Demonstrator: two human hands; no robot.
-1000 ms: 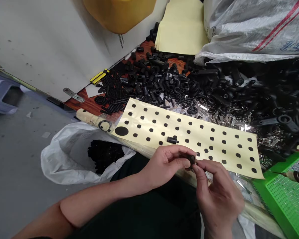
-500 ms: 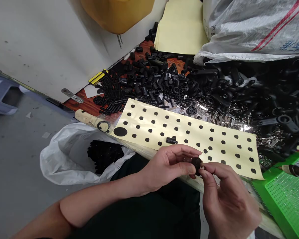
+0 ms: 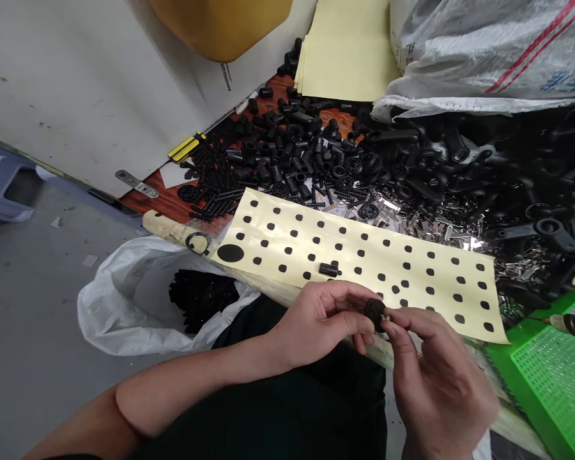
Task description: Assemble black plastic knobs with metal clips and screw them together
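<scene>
Small black plastic part (image 3: pixel 376 312) being pinched
Left hand (image 3: pixel 323 322) and right hand (image 3: pixel 441 383) are clenching it between their fingertips, hiding its shape, at six o'clock of the dotted yellow sheet (image 3: pixel 287 255).

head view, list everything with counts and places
yellow plastic container: one, yellow, top edge
white painted panel: one, white, upper left
stacked paper sheets: several, pale yellow, top centre
white woven sack: one, white, red-striped, top right
loose black plastic parts: many, black, centre and right
silver metal clips: many, silver, right of centre
dotted paper sheet: one, pale yellow with black dots, centre
white plastic bag: one, white, lower left
green perforated plastic crate: one, green, lower right
black round plastic part: one, black, between the hands
left hand: one, pinching it
right hand: one, pinching it
</scene>
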